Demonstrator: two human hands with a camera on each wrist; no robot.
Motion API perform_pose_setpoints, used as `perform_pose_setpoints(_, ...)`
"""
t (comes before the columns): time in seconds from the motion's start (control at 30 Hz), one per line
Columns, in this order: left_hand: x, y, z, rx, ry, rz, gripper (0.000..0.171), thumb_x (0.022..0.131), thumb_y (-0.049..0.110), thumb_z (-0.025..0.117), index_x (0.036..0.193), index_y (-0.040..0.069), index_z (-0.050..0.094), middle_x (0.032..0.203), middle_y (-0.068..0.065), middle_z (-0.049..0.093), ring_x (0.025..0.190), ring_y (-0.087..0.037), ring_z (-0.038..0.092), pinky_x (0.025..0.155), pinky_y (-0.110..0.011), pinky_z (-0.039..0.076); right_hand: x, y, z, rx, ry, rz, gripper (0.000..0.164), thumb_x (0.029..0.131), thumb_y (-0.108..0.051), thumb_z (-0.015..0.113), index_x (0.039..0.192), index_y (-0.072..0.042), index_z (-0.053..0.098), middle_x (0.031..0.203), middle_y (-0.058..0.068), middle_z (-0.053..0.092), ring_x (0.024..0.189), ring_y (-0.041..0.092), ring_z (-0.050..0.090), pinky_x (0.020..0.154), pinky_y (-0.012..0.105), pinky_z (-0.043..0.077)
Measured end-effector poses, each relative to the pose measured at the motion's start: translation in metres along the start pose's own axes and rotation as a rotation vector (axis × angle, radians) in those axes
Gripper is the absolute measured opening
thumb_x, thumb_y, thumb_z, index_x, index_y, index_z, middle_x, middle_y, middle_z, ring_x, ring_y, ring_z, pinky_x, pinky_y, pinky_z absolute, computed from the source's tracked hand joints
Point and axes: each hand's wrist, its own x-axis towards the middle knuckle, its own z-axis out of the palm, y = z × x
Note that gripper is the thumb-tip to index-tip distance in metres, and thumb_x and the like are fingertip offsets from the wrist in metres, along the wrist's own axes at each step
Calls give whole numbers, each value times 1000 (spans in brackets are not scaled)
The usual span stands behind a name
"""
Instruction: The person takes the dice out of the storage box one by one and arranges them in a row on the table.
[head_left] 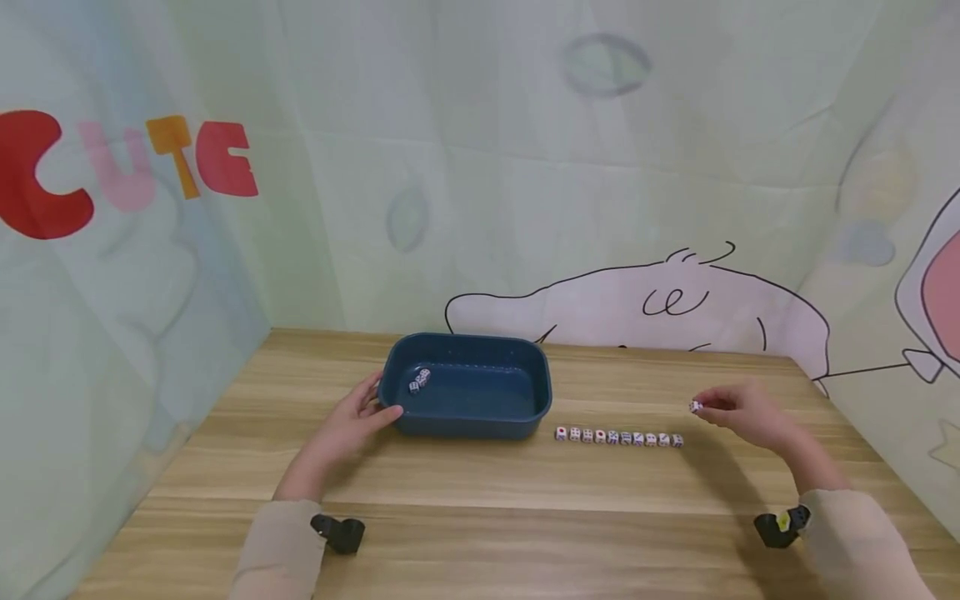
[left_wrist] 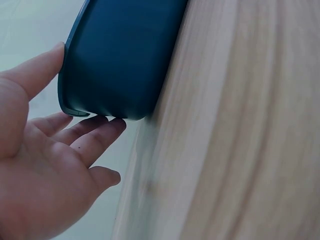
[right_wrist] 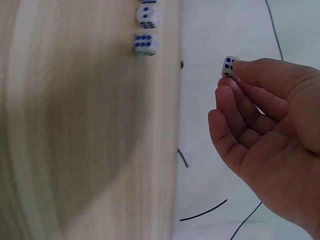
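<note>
Right hand: pinching one die between thumb and fingertips, held up off the table, just past the right end of the dice row. Right wrist view shows blue pips on the pinched die, remaining fingers loosely bent below it.

Row: ten white dice with red or blue pips, roughly straight line on the wood, small gaps between, starting just beside the right end of the blue basin.

Left hand: gripping the basin's left end, thumb at the rim, fingers against the outside of the end wall; little finger clear of it in the left wrist view. Basin sits upright on the table. Inside, toward its left end: small cluster of dice, looks like three, bunched together.

Printed backdrop behind.
</note>
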Motion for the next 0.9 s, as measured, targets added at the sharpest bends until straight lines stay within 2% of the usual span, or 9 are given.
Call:
perform_pose_setpoints(0.1,0,0,0,1,2,1,80,96,27,61,154,4,11,155,-29,20,139,-45,29,111,-51,30,-2,5,5,-24,-22,2,27,93,-15,63,108,6,66,97,11,69,85,14,60,69,27,52)
perform_pose_setpoints(0.43,-1,1,-1,13,7,-13,83,95,31,62,154,5,11,155,-29,20,139,-45,29,111,-51,30,-2,16,20,-82,-61,-10,19,89,-9,64,101,6,68,93,9,68,86,17,59,73,31,51)
perform_pose_setpoints(0.77,0,0,0,0,3,8,84,94,31,63,154,3,11,155,-29,20,139,-45,29,111,-51,31,-3,21,28,-78,-57,-69,12,86,-7,67,92,4,69,88,7,69,80,9,57,70,26,49)
perform_pose_setpoints(0.9,-1,1,0,15,4,3,82,95,30,62,154,4,12,155,-29,20,139,-44,29,111,-51,31,-4,21,29,-79,-73,-44,12,86,-6,67,93,4,69,88,7,69,80,11,57,70,27,48)
